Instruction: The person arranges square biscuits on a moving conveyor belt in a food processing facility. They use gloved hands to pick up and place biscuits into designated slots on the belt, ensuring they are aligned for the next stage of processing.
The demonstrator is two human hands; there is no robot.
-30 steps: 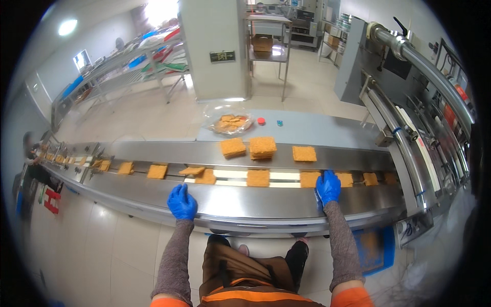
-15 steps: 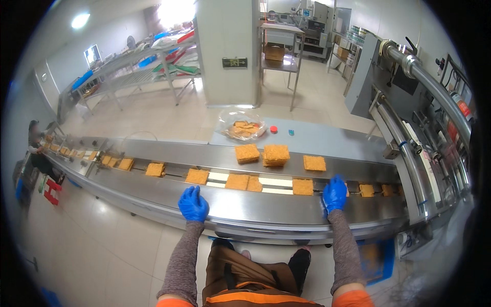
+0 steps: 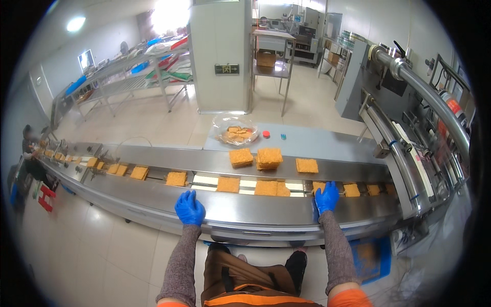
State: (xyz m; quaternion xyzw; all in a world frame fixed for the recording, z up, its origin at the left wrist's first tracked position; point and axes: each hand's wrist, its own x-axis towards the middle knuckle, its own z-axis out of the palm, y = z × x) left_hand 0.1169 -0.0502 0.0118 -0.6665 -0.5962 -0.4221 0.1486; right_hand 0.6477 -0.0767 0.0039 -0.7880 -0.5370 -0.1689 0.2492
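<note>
My left hand, in a blue glove, rests on the steel near edge of the conveyor with its fingers loosely apart and nothing in them. My right hand, also gloved in blue, reaches over the near edge of the channel. Its fingertips are at a square golden crisp cake, partly hidden by the hand; whether they grip it I cannot tell. Further left in the channel lie a pair of overlapping cakes, a single cake and another cake. Right of the hand sits one more cake.
On the far ledge stand two stacks of cakes and a smaller pile. Behind them are a clear bag of pieces and a red cap. Rollers rise at right; a blue bin is below. Another person stands far left.
The cakes in the channel have moved right, and one has come up to my right fingertips. My left hand stays on the near edge. The whole view has shifted slightly.
</note>
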